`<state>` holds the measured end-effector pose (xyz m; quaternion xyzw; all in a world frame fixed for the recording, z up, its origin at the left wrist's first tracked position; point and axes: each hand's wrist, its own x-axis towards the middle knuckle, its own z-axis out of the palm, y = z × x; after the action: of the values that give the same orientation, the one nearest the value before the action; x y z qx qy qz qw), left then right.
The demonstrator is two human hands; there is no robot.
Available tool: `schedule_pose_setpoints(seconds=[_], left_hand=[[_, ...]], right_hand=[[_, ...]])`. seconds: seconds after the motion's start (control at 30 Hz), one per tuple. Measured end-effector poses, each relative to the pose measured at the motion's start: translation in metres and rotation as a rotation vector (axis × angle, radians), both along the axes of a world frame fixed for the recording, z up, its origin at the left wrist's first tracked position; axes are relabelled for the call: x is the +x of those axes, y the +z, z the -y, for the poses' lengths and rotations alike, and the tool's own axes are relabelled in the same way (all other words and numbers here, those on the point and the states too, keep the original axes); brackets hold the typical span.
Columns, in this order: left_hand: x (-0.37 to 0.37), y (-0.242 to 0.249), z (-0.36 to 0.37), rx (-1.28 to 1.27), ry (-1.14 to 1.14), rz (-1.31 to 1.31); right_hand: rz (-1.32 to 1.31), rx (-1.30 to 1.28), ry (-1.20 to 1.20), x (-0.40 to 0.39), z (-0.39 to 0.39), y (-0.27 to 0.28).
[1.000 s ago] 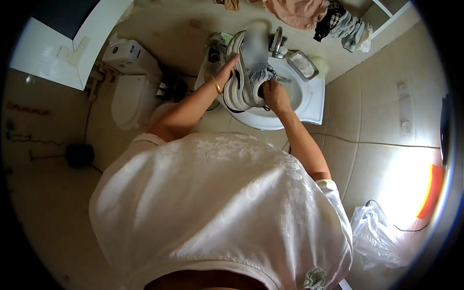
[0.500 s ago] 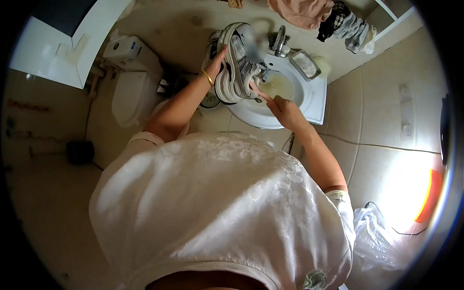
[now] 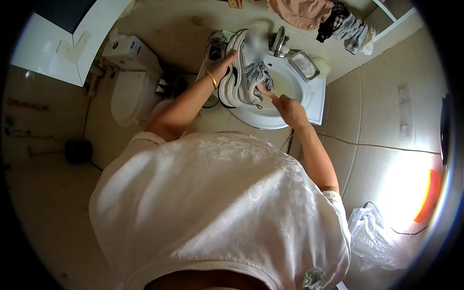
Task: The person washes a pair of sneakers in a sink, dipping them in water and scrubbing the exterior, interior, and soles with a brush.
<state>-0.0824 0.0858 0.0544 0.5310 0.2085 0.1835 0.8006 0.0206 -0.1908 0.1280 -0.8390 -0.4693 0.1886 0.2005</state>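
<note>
Visibly, the left grip clamps one shoe; whether the right grip closes is unclear.

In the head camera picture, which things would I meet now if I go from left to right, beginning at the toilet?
Toilet, bracelet, held shoe, tap, small tray, plastic bag.

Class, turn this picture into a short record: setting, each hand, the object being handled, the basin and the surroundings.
Setting: bathroom, seen from the head camera
Left hand: grips the shoe, gold bracelet at the wrist
Right hand: one finger stretched out to the shoe
Object: shoe with thick, pale layered sole, held over the basin's edge
Basin: white, yellowish liquid inside
By the basin: tap; dish
Surroundings: toilet; hanging clothes
</note>
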Motion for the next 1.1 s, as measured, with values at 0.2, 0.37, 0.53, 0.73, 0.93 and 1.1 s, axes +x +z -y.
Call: schedule_pose_setpoints(seconds=[0.2,0.37,0.53,0.73,0.93,1.1], left_hand=[[-0.005,0.009,0.011,-0.044,0.136,-0.071],[-0.002,-0.027,-0.012,0.026,0.117,-0.179],[0.005,0.013,0.032,0.102,-0.026,-0.296],[0.008,-0.004,0.024,0.072,-0.079,-0.212],[-0.001,0.001,0.036,0.146,-0.155,-0.351],[-0.005,-0.018,0.024,0.045,-0.183,-0.264]], right_hand=[[0.080,-0.033,-0.072,-0.006,0.053,0.023],[-0.059,0.148,-0.209,-0.035,0.061,0.026],[0.109,-0.011,-0.161,-0.039,-0.013,0.020],[0.038,0.128,-0.204,-0.038,-0.023,0.011],[-0.106,0.140,-0.244,-0.024,-0.037,-0.023],[0.028,0.329,-0.129,-0.044,-0.020,-0.027]])
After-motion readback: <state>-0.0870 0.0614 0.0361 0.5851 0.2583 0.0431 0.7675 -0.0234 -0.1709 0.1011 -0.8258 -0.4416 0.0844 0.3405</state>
